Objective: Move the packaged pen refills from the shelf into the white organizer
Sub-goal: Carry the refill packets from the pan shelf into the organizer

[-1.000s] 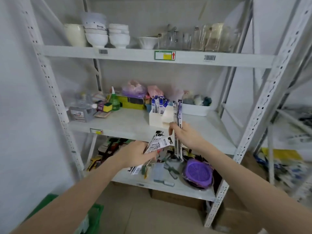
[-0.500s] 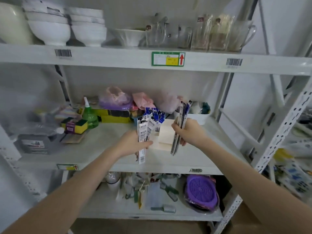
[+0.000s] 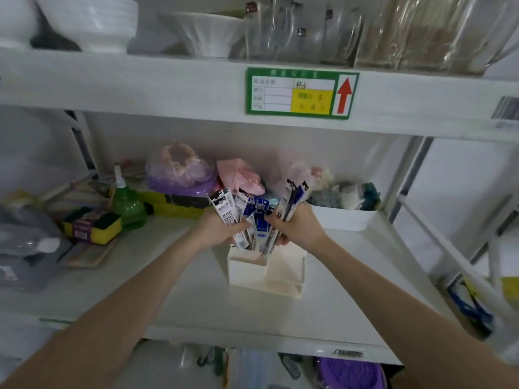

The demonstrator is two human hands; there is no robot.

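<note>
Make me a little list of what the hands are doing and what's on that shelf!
left hand: grips a bunch of refill packs
right hand: grips more refill packs
white organizer: directly under both hands, packs going into its back slot
beside it: green bottle, yellow sponge pack, white bin

- White organizer point(image 3: 247, 269) on a white shelf point(image 3: 196, 299)
- Refill packs point(image 3: 229, 213): white, black and blue print
- Green squeeze bottle point(image 3: 127, 204)
- Green-bordered label point(image 3: 302, 92), yellow patch, red arrow
- Yellow-and-green sponges point(image 3: 92, 227)
</note>
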